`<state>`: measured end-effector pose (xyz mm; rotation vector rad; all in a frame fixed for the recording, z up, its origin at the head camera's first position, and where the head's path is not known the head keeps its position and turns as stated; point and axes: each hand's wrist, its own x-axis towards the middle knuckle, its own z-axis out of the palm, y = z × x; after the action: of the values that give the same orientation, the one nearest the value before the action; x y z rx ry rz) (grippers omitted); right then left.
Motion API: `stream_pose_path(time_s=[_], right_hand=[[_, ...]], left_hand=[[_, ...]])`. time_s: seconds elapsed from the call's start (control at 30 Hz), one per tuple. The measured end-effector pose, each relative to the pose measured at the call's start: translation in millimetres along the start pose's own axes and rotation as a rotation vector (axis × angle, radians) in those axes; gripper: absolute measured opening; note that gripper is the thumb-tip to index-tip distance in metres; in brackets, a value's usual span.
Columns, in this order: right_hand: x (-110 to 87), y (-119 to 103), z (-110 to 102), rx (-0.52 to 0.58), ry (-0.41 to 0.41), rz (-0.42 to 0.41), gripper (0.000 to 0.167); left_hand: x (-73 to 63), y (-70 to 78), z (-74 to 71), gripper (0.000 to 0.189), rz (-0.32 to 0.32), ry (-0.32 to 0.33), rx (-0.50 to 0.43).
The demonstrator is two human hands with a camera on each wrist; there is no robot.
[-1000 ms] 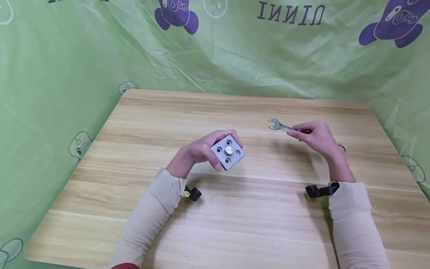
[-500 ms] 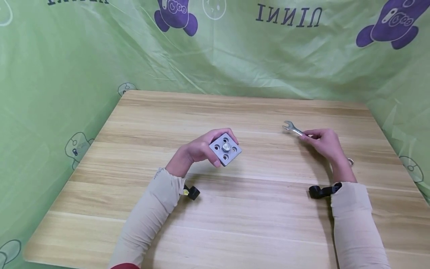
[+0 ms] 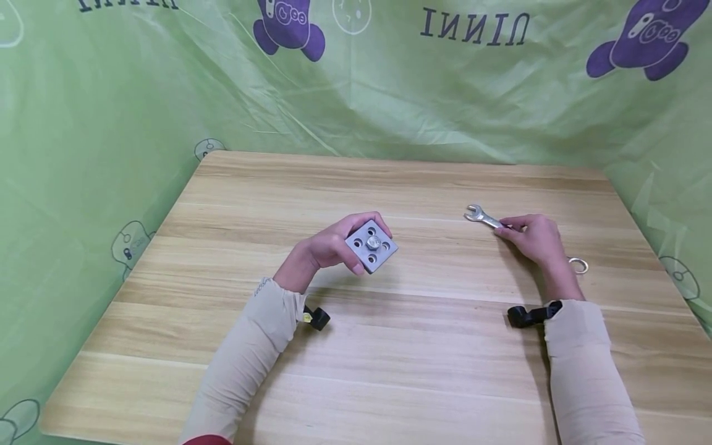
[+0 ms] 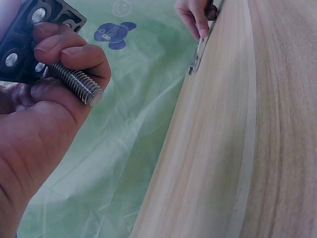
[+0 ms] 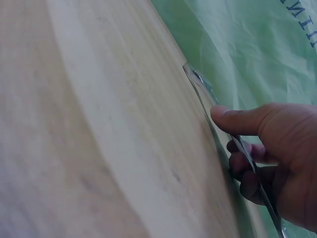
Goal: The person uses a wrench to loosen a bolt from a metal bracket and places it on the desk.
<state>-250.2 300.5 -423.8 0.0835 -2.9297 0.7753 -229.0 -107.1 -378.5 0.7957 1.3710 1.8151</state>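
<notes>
My left hand (image 3: 330, 243) holds up a square grey metal plate (image 3: 364, 253) by its edges. Holes sit near the plate's corners, and a bolt's hex head (image 3: 373, 243) rises from its middle. In the left wrist view the threaded shank of the bolt (image 4: 79, 85) sticks out behind the plate, with fingers curled round it. Over on the right, my right hand (image 3: 536, 240) pinches a combination wrench (image 3: 481, 216) between thumb and fingers, low at the tabletop. The wrench's open end points to the far left; its ring end (image 3: 579, 266) shows beyond the wrist, and the middle is covered by the hand.
A wooden table (image 3: 389, 364) with light grain lies under both hands. Green printed fabric (image 3: 356, 99) hangs behind it and along the sides. A black wrist camera (image 3: 319, 318) sits at the left cuff, another camera (image 3: 520, 316) at the right.
My right hand has moved right and down towards the tabletop with the wrench, and more of its ring end shows. My left hand and the plate have shifted only slightly.
</notes>
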Motion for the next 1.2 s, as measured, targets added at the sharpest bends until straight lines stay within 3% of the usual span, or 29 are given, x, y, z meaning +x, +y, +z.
stream_pose_path(time_s=[0.27,1.2], right_hand=[[1.1,-4.1,-2.6,-0.164,-0.001,0.022,0.040],[-2.3,-16.8,-0.7,-0.264,-0.035,0.046,0.038]], left_hand=[[1.2,-0.1,-1.2,0.060,-0.011,-0.002,-0.011],[-0.2,-0.4,-3.1,0.061,-0.003,0.021,0.010]])
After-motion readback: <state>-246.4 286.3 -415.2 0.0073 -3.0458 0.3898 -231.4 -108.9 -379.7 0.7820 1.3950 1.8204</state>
